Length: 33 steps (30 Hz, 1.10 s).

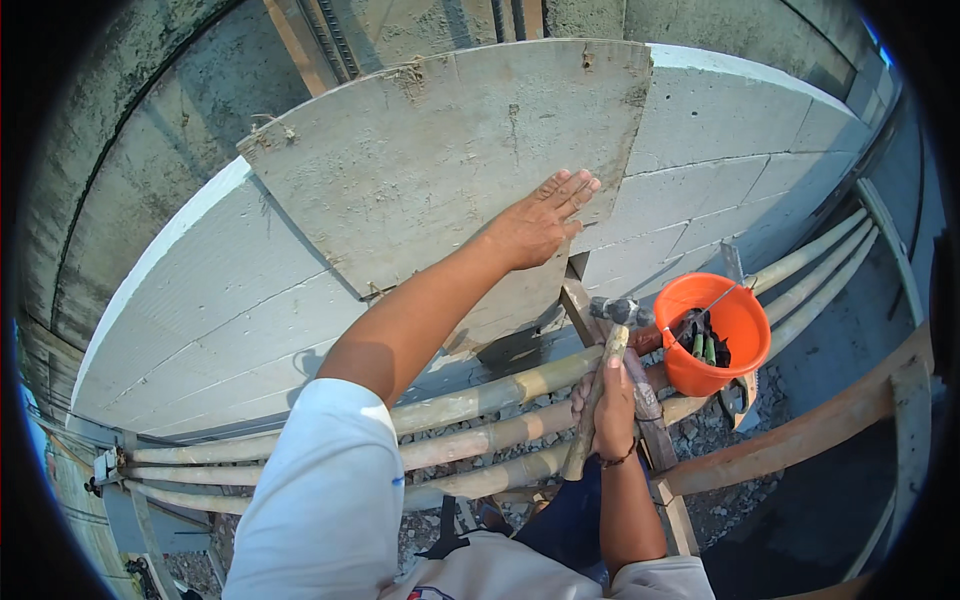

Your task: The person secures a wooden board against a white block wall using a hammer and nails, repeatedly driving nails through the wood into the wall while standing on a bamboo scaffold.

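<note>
My left hand (pixel 543 222) lies flat, fingers stretched out, against a weathered grey-brown board (pixel 430 170). That board stands up against a wall of pale blocks (pixel 720 130) and covers its middle part. Lower down, my right hand (pixel 613 410) is wrapped round the wooden handle of a hammer (pixel 588 430). Its metal head points up and away from me, just above the bamboo poles. To the right of the hammer hangs or stands an orange bucket (pixel 690 372) with dark material and green-and-black items in it; what supports it is hidden.
Several bamboo poles (pixel 500 392) run across in front of me, crossed by a wooden post (pixel 650 420). A curved timber (pixel 790 435) lies to the right. Gravel (pixel 735 480) shows below the poles. Behind the block wall rises a rough concrete wall (pixel 215 120) with timber uprights.
</note>
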Tool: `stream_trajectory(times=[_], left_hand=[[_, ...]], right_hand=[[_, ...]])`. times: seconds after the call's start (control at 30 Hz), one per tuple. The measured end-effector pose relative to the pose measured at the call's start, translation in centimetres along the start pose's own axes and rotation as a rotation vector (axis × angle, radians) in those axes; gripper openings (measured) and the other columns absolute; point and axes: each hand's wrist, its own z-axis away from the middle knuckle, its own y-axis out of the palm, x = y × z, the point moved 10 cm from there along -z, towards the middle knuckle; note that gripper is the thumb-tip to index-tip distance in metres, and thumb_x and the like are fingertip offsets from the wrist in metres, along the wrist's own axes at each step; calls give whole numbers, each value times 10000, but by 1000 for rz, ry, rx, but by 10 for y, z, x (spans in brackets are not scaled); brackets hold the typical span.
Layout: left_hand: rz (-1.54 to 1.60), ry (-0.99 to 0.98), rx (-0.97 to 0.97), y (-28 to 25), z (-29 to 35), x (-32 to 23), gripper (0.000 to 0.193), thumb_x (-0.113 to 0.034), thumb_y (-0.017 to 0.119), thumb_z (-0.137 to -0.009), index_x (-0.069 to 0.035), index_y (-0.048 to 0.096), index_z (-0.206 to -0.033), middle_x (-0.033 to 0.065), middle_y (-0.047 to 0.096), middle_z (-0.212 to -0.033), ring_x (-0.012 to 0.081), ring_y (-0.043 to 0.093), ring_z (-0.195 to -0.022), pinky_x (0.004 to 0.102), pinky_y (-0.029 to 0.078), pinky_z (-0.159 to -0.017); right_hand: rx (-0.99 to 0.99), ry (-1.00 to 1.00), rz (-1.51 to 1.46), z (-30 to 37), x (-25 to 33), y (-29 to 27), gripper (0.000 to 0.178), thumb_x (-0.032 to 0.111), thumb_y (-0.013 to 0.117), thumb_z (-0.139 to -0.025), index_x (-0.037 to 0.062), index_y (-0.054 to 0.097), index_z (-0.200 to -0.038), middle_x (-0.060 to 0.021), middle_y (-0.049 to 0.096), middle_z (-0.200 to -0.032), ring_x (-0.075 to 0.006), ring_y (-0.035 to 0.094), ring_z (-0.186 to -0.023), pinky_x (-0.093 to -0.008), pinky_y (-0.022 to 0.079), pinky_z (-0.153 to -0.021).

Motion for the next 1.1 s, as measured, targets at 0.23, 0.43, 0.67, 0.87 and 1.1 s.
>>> stream_trajectory(times=[0.23, 0.43, 0.67, 0.87, 1.1], left_hand=[[796, -696, -436, -68, 112, -43, 233, -171, 600, -867, -105, 662, -1081, 72, 653, -1018, 268, 593, -983, 430, 451, -875], [1893, -1743, -726, 57, 292, -51, 292, -350, 521, -980, -74, 579, -1056, 16, 611, -813, 121, 579, -666, 281, 468, -573], [2104, -1725, -752, 59, 301, 16, 190, -257, 525, -967, -90, 591, -906, -13, 528, -679, 97, 472, -531, 254, 388, -468], [2200, -1734, -692, 58, 288, 18, 226, -254, 500, -984, -80, 589, -869, -7, 522, -672, 101, 457, -515, 271, 394, -458], [2117, -1784, -563, 71, 295, 27, 241, -239, 476, -986, -66, 581, -855, 19, 564, -698, 115, 497, -509, 308, 484, -477]], right_hand=[[4, 372, 318, 175, -61, -116, 277, 288, 637, -921, 69, 468, -934, -30, 494, -634, -135, 516, -476, -266, 414, -395], [-33, 313, 326, 202, -93, -128, 268, 278, 648, -913, 72, 476, -919, -21, 490, -605, -136, 505, -440, -277, 410, -370], [-111, 221, 431, 204, -89, -122, 217, 242, 595, -940, 81, 460, -887, -21, 468, -589, -136, 492, -420, -277, 400, -349], [-186, 156, 468, 210, -84, -125, 197, 225, 588, -938, 78, 465, -889, -19, 469, -588, -137, 496, -422, -280, 401, -350], [-186, 159, 488, 208, -82, -119, 230, 270, 611, -929, 92, 470, -893, -17, 478, -581, -132, 500, -425, -271, 394, -351]])
